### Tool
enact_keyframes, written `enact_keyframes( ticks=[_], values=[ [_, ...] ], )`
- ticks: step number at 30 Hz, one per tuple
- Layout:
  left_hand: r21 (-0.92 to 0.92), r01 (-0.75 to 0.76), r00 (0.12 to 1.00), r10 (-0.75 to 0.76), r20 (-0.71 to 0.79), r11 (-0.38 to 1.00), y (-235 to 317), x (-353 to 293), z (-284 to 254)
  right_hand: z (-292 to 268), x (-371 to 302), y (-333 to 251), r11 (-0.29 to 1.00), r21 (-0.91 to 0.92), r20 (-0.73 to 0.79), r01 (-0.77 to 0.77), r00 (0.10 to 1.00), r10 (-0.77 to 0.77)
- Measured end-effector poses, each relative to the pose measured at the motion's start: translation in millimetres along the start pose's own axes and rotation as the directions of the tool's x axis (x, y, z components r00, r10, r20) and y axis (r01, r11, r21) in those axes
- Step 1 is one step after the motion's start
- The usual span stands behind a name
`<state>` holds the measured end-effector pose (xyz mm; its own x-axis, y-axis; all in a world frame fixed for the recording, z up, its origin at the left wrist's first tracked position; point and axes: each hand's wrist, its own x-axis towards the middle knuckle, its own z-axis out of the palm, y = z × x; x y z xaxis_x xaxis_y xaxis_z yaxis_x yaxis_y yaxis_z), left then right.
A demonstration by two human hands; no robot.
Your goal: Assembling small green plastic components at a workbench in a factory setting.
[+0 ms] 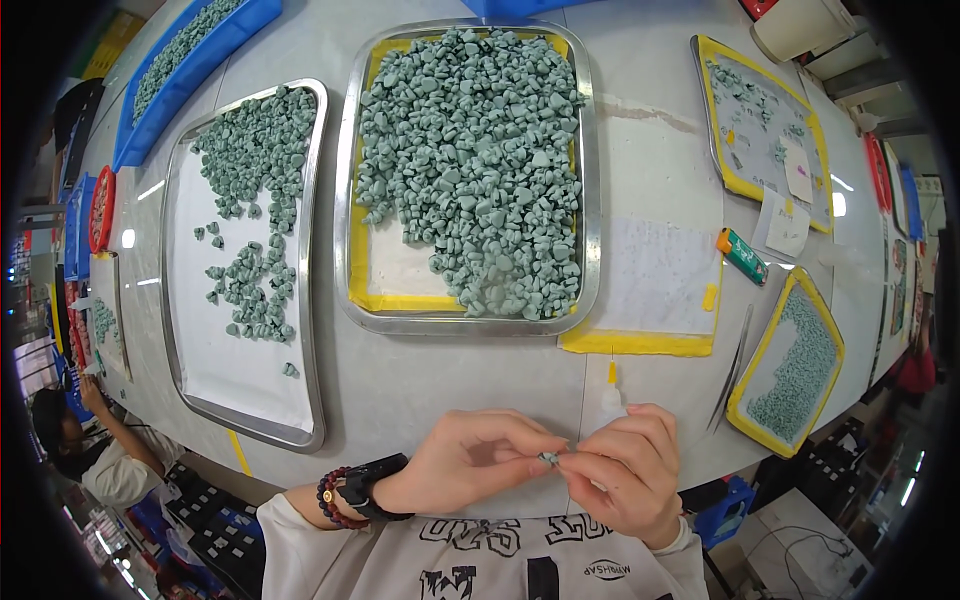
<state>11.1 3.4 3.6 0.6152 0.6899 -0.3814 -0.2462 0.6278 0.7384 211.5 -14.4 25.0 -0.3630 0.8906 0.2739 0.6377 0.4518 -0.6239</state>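
Note:
My left hand (470, 460) and my right hand (632, 470) meet low in the middle, close to my body. Between their pinched fingertips is a tiny grey-green stone-like piece (547, 457), partly covered by the fingers. A small white bottle (612, 401) with a yellow-based needle tip (612, 373) points away from me beside my right hand. Its lower end is hidden by that hand, so I cannot tell whether it is gripped. Ahead, a large metal tray (470, 325) with yellow tape edging is heaped with similar grey-green pieces (480, 150).
Left of it, another metal tray (240, 400) holds loose pieces on white paper. A blue bin (140, 140) stands beyond. To the right lie a taped paper sheet (650, 290), tweezers (735, 360), an orange-green object (742, 257) and yellow-edged trays (748, 412). A person (130, 440) sits far left.

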Motion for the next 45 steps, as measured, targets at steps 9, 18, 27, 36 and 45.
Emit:
enact_keyframes(
  ticks=[9, 18, 27, 36, 45],
  values=[
    [-0.030, 0.030, 0.999, -0.031, -0.031, 0.999, -3.3, -2.7, 0.4, 2.8, -4.1, -0.3, 0.998, -0.051, -0.073, 0.034, 0.997, -0.038],
    [-0.092, 0.030, 0.997, -0.036, -0.063, 0.995, -6.7, -2.5, 1.1, 3.4, -10.0, -2.8, 0.980, -0.164, -0.035, 0.108, 0.993, -0.116],
    [-0.151, 0.035, 0.999, -0.034, 0.009, 0.988, -5.8, -0.5, -1.1, 1.6, -10.7, -1.2, 0.993, -0.082, -0.060, 0.082, 0.994, -0.088],
    [-0.154, -0.002, 1.000, 0.000, -0.013, 0.988, -1.8, -0.8, 2.9, 2.2, -5.6, -0.2, 0.992, 0.112, -0.059, -0.059, 0.996, 0.066],
    [0.049, -0.138, 0.990, 0.138, 0.008, 0.989, -5.0, -1.2, -0.5, 1.2, 2.1, -0.5, 0.970, 0.205, -0.020, -0.128, 0.991, 0.135]
  ],
)
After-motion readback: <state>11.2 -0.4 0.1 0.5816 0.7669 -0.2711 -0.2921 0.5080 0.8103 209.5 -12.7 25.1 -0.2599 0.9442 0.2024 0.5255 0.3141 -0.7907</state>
